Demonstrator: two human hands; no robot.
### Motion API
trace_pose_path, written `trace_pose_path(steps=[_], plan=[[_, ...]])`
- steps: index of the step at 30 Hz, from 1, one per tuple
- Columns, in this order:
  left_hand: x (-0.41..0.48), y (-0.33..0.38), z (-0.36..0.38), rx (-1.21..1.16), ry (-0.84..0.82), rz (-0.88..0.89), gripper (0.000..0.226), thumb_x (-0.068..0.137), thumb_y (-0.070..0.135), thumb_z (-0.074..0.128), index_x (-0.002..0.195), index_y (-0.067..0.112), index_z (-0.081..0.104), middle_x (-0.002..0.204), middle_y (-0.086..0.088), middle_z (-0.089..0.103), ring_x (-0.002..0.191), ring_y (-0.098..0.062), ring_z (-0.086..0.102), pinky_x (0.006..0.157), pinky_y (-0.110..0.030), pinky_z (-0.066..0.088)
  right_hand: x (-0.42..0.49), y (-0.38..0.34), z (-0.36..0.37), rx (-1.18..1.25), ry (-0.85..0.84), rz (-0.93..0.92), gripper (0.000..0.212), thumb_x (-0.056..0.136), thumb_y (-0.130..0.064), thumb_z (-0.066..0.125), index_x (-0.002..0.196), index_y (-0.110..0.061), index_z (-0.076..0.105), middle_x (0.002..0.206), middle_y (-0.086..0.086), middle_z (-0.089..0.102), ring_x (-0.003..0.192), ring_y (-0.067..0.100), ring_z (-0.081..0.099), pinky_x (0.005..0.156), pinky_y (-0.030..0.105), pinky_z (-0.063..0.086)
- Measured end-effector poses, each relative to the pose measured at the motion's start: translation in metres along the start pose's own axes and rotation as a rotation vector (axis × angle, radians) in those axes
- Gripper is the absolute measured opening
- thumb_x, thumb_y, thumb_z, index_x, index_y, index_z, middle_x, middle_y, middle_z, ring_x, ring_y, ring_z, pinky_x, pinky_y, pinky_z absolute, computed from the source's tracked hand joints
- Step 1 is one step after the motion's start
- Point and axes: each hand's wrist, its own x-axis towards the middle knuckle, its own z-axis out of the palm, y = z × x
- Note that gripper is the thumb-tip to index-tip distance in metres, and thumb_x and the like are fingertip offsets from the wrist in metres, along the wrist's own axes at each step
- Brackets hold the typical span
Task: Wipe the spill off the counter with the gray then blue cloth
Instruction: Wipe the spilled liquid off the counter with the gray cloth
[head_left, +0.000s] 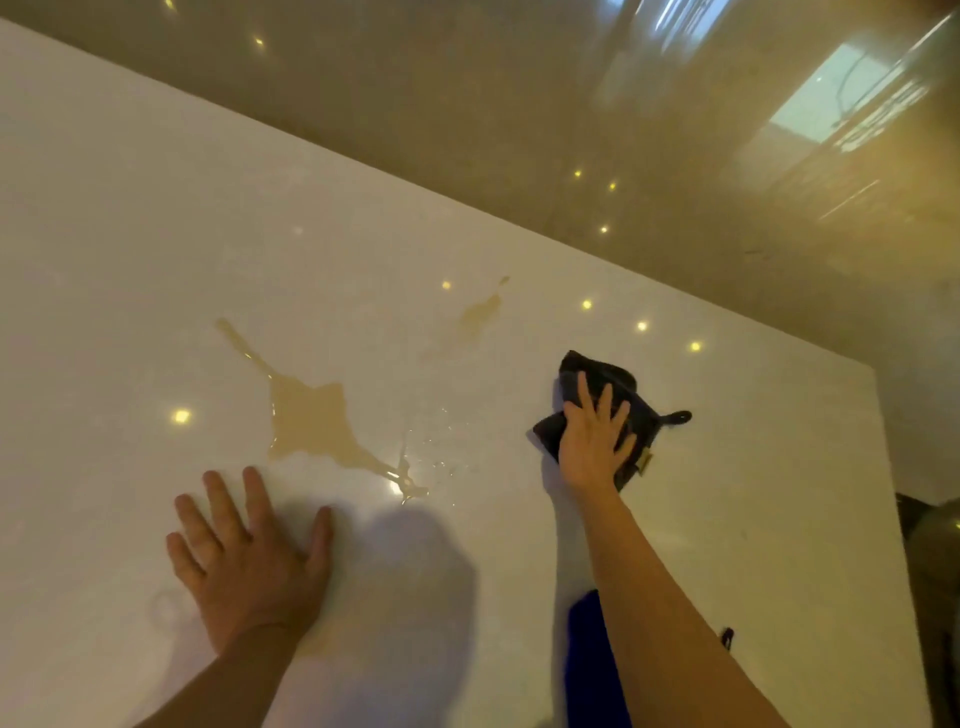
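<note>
Head view shows you the spill (311, 415), a tan puddle with thin runs, lying on the white tabletop (156, 234) around its middle, with one run reaching toward the far edge and another trailing toward the near edge. A smaller, fainter tan patch (480, 312) sits apart from it, closer to the far edge, and scattered droplets (441, 441) lie between the puddle and your right hand.

Your right hand (592, 441) is spread flat with fingers splayed, pressing down on the bunched gray cloth (613, 410), which rests on the tabletop toward its right edge, well clear of the main puddle. The cloth's hanging loop (678, 417) sticks out on the side toward that right edge. Your left hand (249, 556) lies open and empty, palm down on the tabletop near the front edge, just short of the puddle, apparently bracing you.

The blue cloth (592, 665) shows only as a strip beside your right forearm, near the front edge; most of it is hidden.

You look to be in the gray-cloth pass, with most of the liquid not yet taken up. The next move calls for sliding the gray cloth leftward through the droplets into the puddle, keeping your palm pressing it flat so it soaks rather than pushes liquid toward your left hand.
</note>
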Motion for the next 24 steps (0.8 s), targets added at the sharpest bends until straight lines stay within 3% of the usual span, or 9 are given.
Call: trace_pose_path(steps=[1, 3, 6, 11, 13, 15, 18, 20, 24], plan=[[0.001, -0.001, 0.000, 0.007, 0.001, 0.004, 0.093, 0.083, 0.077, 0.023, 0.156, 0.020, 0.015, 0.167, -0.016, 0.010, 0.153, -0.039, -0.001, 0.121, -0.053, -0.001, 0.000, -0.001, 0.014, -0.148, -0.026, -0.032, 0.057, 0.108, -0.038, 0.032, 0.162, -0.035, 0.013, 0.171, 0.012, 0.008, 0.157, 0.036, 0.002, 0.125, 0.060, 0.004], [0.002, -0.001, 0.001, 0.005, -0.002, 0.007, 0.093, 0.083, 0.078, 0.021, 0.156, 0.021, 0.012, 0.167, -0.015, 0.007, 0.153, -0.038, -0.004, 0.121, -0.053, -0.003, -0.013, -0.011, 0.036, -0.284, -0.002, -0.126, 0.061, 0.106, -0.044, 0.028, 0.162, -0.035, 0.004, 0.172, 0.013, -0.001, 0.157, 0.036, -0.007, 0.124, 0.062, -0.003], [0.002, -0.005, 0.002, 0.006, -0.010, 0.008, 0.092, 0.083, 0.078, 0.020, 0.155, 0.022, 0.012, 0.167, -0.015, 0.007, 0.153, -0.037, -0.004, 0.121, -0.052, -0.003, -0.048, -0.027, 0.054, -0.424, -0.047, -0.299, 0.065, 0.103, -0.048, 0.027, 0.163, -0.031, 0.006, 0.171, 0.017, 0.004, 0.156, 0.040, -0.003, 0.123, 0.065, 0.001], [0.001, -0.004, 0.000, 0.018, -0.019, 0.009, 0.091, 0.084, 0.076, 0.021, 0.154, 0.020, 0.013, 0.166, -0.016, 0.008, 0.153, -0.038, -0.003, 0.122, -0.057, 0.003, -0.099, -0.001, 0.073, -0.520, -0.203, -0.888, 0.066, 0.100, -0.055, 0.028, 0.161, -0.038, 0.011, 0.170, 0.013, 0.016, 0.155, 0.042, 0.012, 0.121, 0.068, 0.017], [0.001, -0.003, -0.003, 0.013, -0.037, 0.004, 0.090, 0.083, 0.075, 0.022, 0.154, 0.020, 0.013, 0.166, -0.016, 0.008, 0.153, -0.039, -0.003, 0.121, -0.057, 0.003, -0.071, 0.023, 0.054, -0.521, -0.227, -1.026, 0.063, 0.101, -0.055, 0.032, 0.160, -0.044, 0.013, 0.171, 0.006, 0.016, 0.157, 0.036, 0.009, 0.124, 0.062, 0.011], [0.000, -0.001, -0.002, 0.000, -0.040, 0.004, 0.090, 0.083, 0.074, 0.024, 0.154, 0.019, 0.015, 0.166, -0.017, 0.009, 0.153, -0.040, -0.002, 0.121, -0.057, 0.002, -0.033, 0.035, 0.035, -0.519, -0.178, -0.964, 0.063, 0.100, -0.052, 0.037, 0.159, -0.045, 0.016, 0.171, 0.004, 0.018, 0.157, 0.033, 0.010, 0.125, 0.059, 0.011], [0.002, -0.003, 0.000, 0.009, -0.032, 0.010, 0.092, 0.082, 0.075, 0.022, 0.154, 0.019, 0.016, 0.166, -0.017, 0.010, 0.152, -0.041, 0.000, 0.121, -0.056, 0.003, 0.012, 0.016, 0.025, -0.483, -0.027, -0.559, 0.061, 0.100, -0.051, 0.028, 0.160, -0.040, 0.020, 0.169, 0.008, 0.022, 0.156, 0.034, 0.016, 0.123, 0.061, 0.018], [0.002, -0.004, 0.001, 0.009, -0.019, 0.013, 0.093, 0.081, 0.077, 0.020, 0.154, 0.019, 0.017, 0.165, -0.017, 0.011, 0.151, -0.042, 0.003, 0.120, -0.056, 0.005, 0.033, -0.012, 0.031, -0.429, 0.073, -0.295, 0.060, 0.102, -0.051, 0.023, 0.160, -0.038, 0.018, 0.170, 0.009, 0.019, 0.156, 0.035, 0.013, 0.124, 0.060, 0.012], [0.002, -0.001, 0.002, -0.010, -0.010, 0.009, 0.094, 0.081, 0.078, 0.020, 0.155, 0.020, 0.018, 0.165, -0.015, 0.011, 0.152, -0.040, 0.003, 0.120, -0.056, 0.007, 0.063, -0.078, 0.050, -0.280, 0.047, -0.022, 0.060, 0.105, -0.052, 0.018, 0.162, -0.038, 0.004, 0.172, 0.010, 0.003, 0.157, 0.037, -0.002, 0.124, 0.062, 0.001]])
